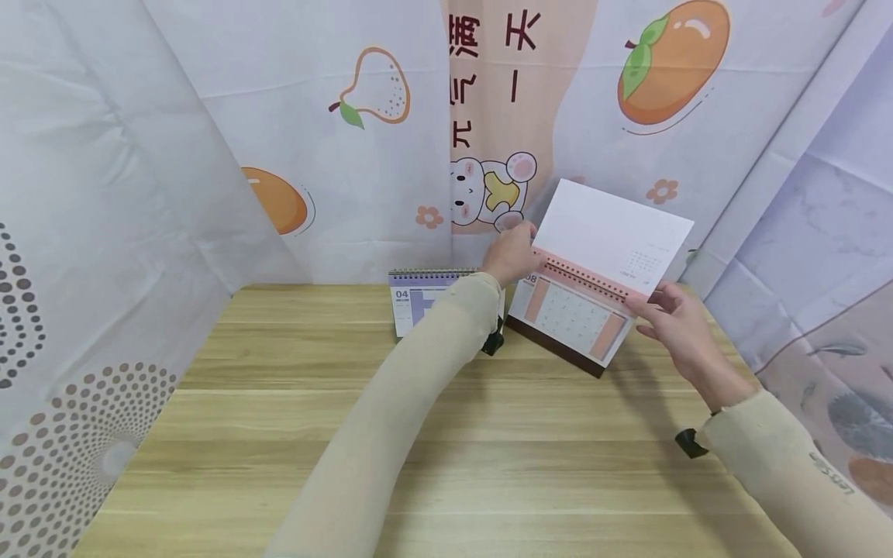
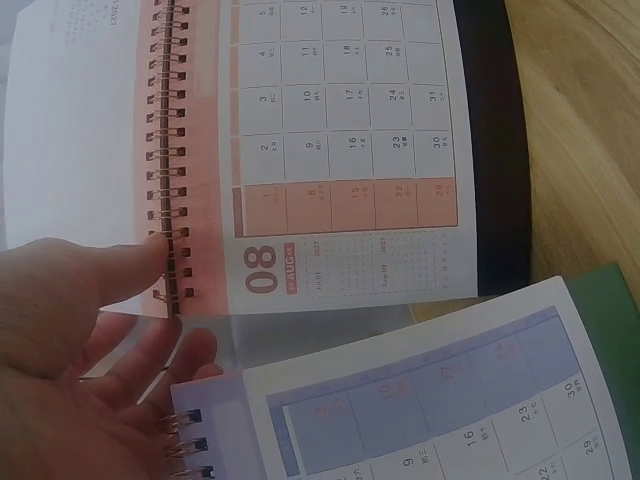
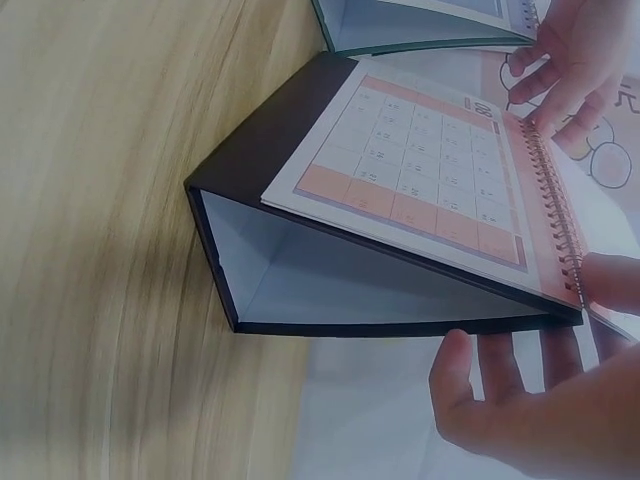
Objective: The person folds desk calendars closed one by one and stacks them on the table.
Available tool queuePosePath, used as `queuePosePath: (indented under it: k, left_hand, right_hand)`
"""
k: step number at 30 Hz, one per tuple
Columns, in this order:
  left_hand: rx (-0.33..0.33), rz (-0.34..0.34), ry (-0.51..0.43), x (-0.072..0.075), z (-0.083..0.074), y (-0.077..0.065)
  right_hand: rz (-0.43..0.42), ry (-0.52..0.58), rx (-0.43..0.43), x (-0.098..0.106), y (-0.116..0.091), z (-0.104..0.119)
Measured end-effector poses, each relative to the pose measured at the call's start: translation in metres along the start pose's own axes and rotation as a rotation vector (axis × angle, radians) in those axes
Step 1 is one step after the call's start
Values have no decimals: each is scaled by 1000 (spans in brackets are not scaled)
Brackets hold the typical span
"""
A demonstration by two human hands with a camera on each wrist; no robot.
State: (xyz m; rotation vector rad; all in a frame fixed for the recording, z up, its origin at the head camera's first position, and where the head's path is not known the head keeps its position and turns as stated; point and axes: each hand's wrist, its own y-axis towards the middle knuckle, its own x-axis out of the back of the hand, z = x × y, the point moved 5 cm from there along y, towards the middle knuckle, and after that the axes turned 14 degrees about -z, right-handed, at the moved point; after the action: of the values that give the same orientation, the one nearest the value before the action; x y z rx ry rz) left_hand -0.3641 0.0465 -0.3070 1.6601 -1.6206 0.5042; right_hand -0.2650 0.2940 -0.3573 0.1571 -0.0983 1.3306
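Note:
A pink-toned desk calendar (image 1: 572, 314) with a dark base stands at the back right of the table, showing page 08. Its upper sheet (image 1: 610, 225) is raised past the spiral binding, white side facing me. My left hand (image 1: 508, 254) holds the left end of the binding, thumb on the coils in the left wrist view. At the binding's right end, my right hand (image 1: 680, 329) grips the top corner, thumb in front and fingers behind. The right wrist view shows the stand's hollow triangular side (image 3: 370, 280). A purple desk calendar (image 1: 418, 302), page 04, stands to the left, partly behind my left arm.
The wood-grain table (image 1: 279, 418) stretches forward from both calendars. Printed curtains (image 1: 335, 194) hang right behind the table's back edge, and more cloth hangs along both sides.

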Motion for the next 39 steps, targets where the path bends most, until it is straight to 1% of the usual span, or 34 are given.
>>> queuePosePath:
  k: [6, 14, 22, 30, 35, 39]
  left_hand:
    - [-31, -14, 29, 3, -1, 0]
    - [-26, -22, 34, 4, 0, 0]
    - [-27, -30, 23, 3, 3, 0]
    - [-54, -33, 29, 1, 2, 4]
    - [-68, -57, 53, 5, 1, 3]
    - [-87, -62, 52, 5, -1, 1]
  right_hand:
    - [-8, -8, 3, 1, 1, 0]
    - [-16, 20, 2, 1, 2, -2]
    - [-28, 7, 15, -1, 1, -1]
    - [-32, -6, 31, 1, 2, 0]
    - [-27, -38, 42, 0, 3, 0]
    - [-29, -35, 32, 1, 2, -1]
